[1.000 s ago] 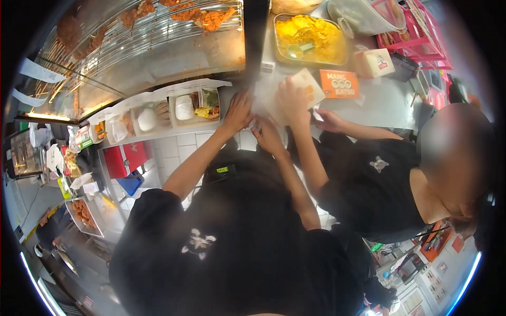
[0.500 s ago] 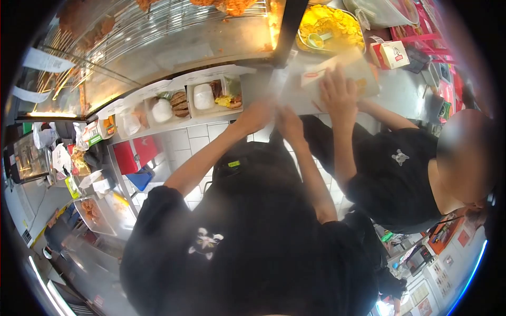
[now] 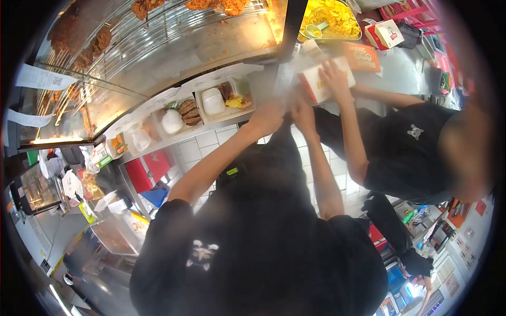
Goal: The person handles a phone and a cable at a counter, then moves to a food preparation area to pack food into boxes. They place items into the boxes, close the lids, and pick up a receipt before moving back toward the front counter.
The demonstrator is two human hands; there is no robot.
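My left hand (image 3: 268, 118) is closed at the counter's front edge, its fingers curled inward. Close beside it, my right hand (image 3: 303, 113) is also closed, fingers pinched. From between the two rises a pale translucent strip (image 3: 285, 78), blurred, like thin plastic; its lower end is hidden by my fingers. Left of my hands stands an open meal box (image 3: 214, 118) with a white rice mound (image 3: 213, 101), yellow food and browned meat. A second box alongside has a rice mound (image 3: 172, 121) and sliced brown meat (image 3: 189, 111).
At my right a co-worker's hand (image 3: 335, 79) rests on a white and red carton (image 3: 316, 87). Behind lie an orange carton (image 3: 362, 57) and a tray of yellow food (image 3: 329, 18) with a scoop. A lit glass case with fried pieces (image 3: 232, 6) on racks borders the counter's far side.
The whole view has shifted slightly. My hands stay close together with the pale strip. The co-worker's blurred, flat-looking packaging now shows as a white and red carton, with an orange carton behind.
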